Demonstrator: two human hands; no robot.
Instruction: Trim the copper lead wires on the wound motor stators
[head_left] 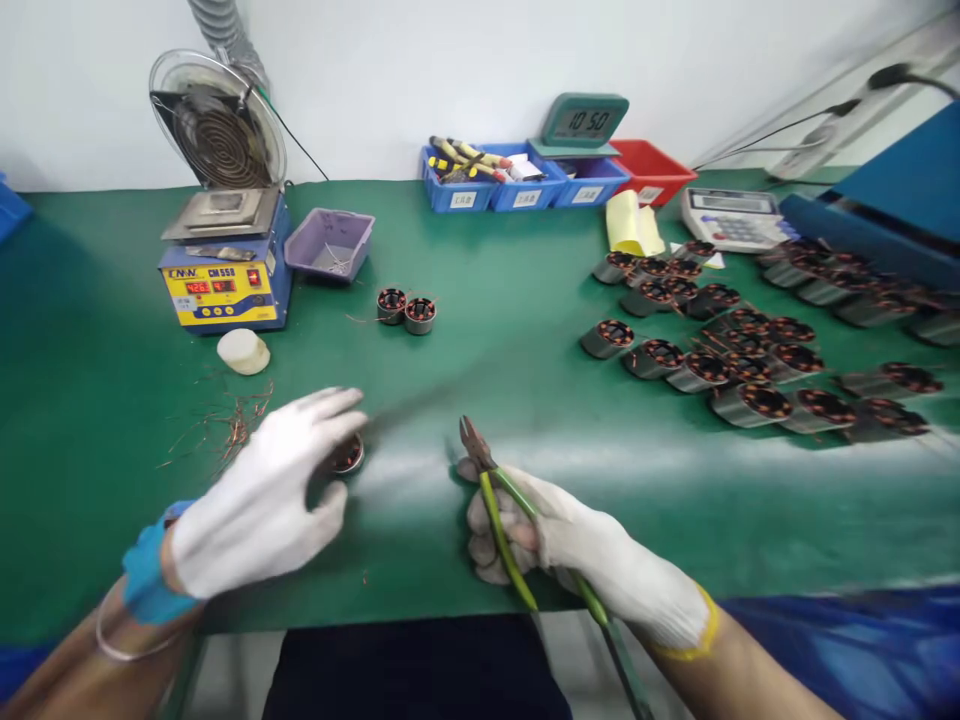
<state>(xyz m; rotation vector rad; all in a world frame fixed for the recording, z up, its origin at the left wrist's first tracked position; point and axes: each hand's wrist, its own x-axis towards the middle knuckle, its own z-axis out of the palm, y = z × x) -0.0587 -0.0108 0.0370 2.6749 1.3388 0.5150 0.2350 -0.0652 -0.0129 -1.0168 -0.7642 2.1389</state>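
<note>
My left hand (274, 490), in a white glove, hovers at a small metal ring wound with copper wire, a motor stator (349, 455). Its fingers reach over the stator and the thumb stands apart from it; part of the stator is hidden behind the hand. My right hand (540, 525), also gloved, grips a pair of diagonal cutters (495, 487) by the green handles. The cutters' jaws point up and away over the green mat, apart from any stator. Farther back, two more stators (406, 310) sit side by side with a loose wire end.
Copper wire scraps (236, 425) and a whitish round block (244, 351) lie at left, near a solder pot (225, 285) and a purple tray (330, 240). Many stators (697, 370) stand in rows at right. Blue tool bins (463, 198), a red bin (652, 178), a clock (585, 120) and a calculator (735, 217) line the back.
</note>
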